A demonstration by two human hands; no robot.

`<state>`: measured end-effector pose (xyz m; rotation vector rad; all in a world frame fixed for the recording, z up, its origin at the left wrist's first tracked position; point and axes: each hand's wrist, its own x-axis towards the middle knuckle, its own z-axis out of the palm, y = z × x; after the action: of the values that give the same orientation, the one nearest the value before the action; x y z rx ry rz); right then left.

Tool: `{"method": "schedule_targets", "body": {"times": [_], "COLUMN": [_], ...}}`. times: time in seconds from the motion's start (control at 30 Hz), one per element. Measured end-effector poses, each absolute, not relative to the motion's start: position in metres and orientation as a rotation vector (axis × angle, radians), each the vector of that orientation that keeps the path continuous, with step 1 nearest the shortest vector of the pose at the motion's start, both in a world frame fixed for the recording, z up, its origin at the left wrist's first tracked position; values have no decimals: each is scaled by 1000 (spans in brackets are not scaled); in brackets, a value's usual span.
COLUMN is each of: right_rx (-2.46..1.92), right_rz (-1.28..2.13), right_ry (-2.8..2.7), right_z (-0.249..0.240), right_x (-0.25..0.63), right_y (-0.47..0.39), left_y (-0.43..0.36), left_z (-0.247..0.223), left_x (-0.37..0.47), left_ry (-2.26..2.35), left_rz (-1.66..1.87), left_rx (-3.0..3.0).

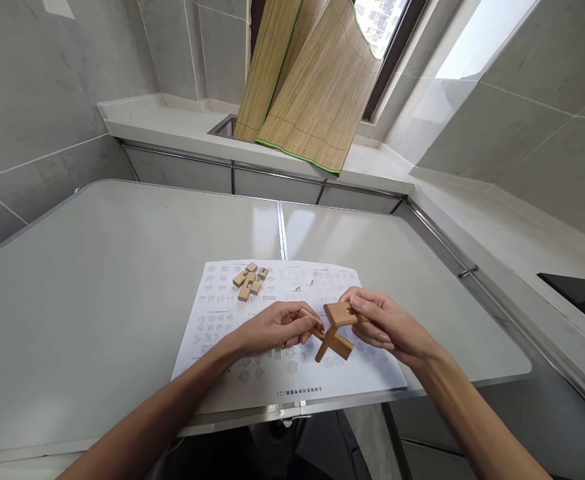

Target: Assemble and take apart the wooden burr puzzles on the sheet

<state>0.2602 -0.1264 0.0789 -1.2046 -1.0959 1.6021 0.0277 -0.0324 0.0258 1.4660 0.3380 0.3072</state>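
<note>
Paper [272, 381] printed with rows of small diagrams lies flat on a pale table [97, 287], and above its near right part both hands work at a cluster of wooden puzzle pieces [339, 313] held up off the printed surface. The right hand [387, 327], over the paper's right edge, grips the cluster's flat upper block, thumb pressed on top and the other fingers curled beneath. The left hand [286, 327], above the paper's middle, pinches a slender wooden bar [318, 333] between thumb and fingertips; the bar points into the cluster, though whether it is slotted in cannot be told. Two more arms of the cluster jut down towards the paper, angled apart. On the far left part of the paper rests a loose heap of short wooden blocks [251, 279], some touching or overlapping, with both hands clear of them. A metal seam strip [283, 230] crosses the table just beyond the paper's far edge. Well past the paper, a bamboo mat [322, 93] with green edging hangs over a white ledge [172, 127] below a window [379, 23].
</note>
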Motion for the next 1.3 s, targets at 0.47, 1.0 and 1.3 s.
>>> {"method": "schedule_targets", "body": {"times": [0.47,1.0,1.3], "right_rx": [-1175,-1247,-1326], "right_rz": [1833,1905,1803], "right_ry": [-1195,-1133,-935], "right_z": [72,68,60], "right_x": [261,264,253], "right_y": [-120,-116,-119], "left_y": [-34,-34,-33], "left_z": [20,21,22], "left_x": [30,29,29], "left_ry": [312,276,316], "left_rz": [278,300,299], "left_rx": [1481,1511,1471]}}
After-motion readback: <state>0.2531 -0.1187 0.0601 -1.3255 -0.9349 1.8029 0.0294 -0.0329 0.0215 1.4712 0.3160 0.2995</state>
